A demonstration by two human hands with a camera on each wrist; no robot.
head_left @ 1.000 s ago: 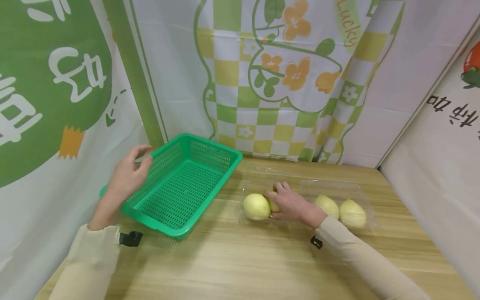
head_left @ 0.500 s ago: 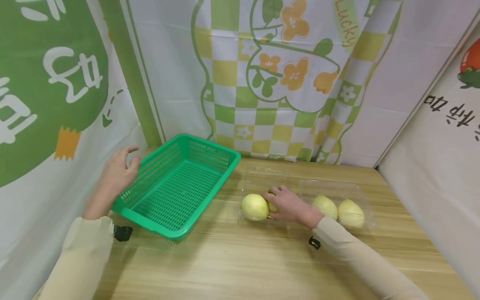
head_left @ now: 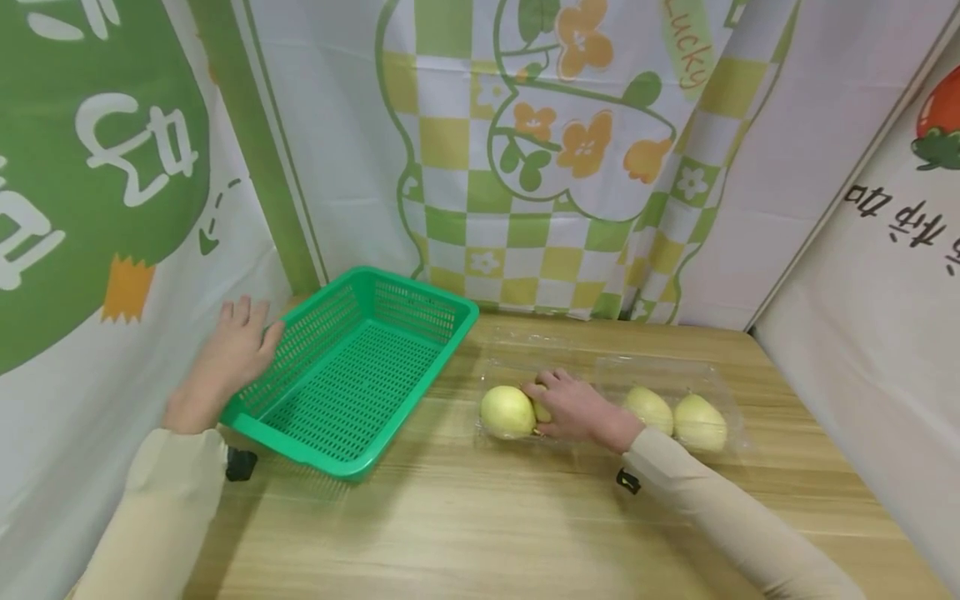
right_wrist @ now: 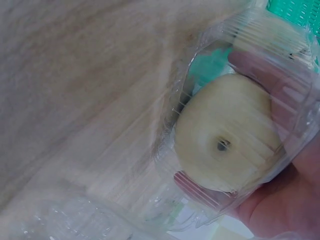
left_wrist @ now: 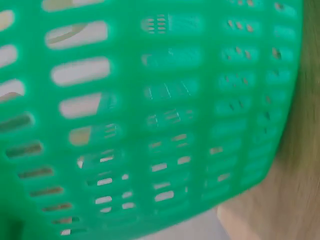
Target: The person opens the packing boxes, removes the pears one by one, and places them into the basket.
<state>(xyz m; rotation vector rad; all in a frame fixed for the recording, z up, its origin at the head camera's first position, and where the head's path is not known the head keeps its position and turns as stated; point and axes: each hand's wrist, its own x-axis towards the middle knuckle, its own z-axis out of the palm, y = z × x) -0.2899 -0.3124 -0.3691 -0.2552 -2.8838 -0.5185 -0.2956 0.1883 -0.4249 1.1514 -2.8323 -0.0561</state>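
Note:
My right hand (head_left: 576,408) reaches into a clear plastic box (head_left: 525,340) and holds a pale yellow pear (right_wrist: 225,130). In the right wrist view, fingers curl round this pear behind the box's transparent wall. Another pear (head_left: 507,412) lies to its left in the same box. Over at the left, my left hand (head_left: 228,358) is at the left side of a green perforated basket (head_left: 360,367), its fingers extended. Whether it touches the rim cannot be told. The left wrist view is filled by the basket's slotted wall (left_wrist: 130,130); the hand is not visible there.
Right of my right hand, a second clear box (head_left: 660,364) holds two pears (head_left: 700,422). All of this stands on a wooden table (head_left: 480,525). A patterned curtain (head_left: 525,233) hangs along the back edge, with printed cloth walls on both sides.
My left hand has shifted slightly left, and its fingers have gone from bent to extended. The right hand has stayed on the pear. The head view has drifted a little.

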